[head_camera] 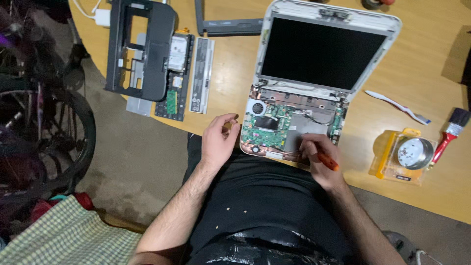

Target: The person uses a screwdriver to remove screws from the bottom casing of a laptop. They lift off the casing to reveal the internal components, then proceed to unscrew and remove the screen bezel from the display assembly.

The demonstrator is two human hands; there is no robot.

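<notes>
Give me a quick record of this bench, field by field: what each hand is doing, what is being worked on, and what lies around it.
Left hand: left hand loosely curled, resting at the left edge of the opened laptop
Right hand: right hand gripping a screwdriver with an orange handle, over the laptop's base
Laptop: white, screen up and dark, keyboard cover off, green circuit board and small fan exposed
Left of laptop: black casing, battery
Right of laptop: toothbrush, red-handled paintbrush, clear case
Surface: wooden table
</notes>
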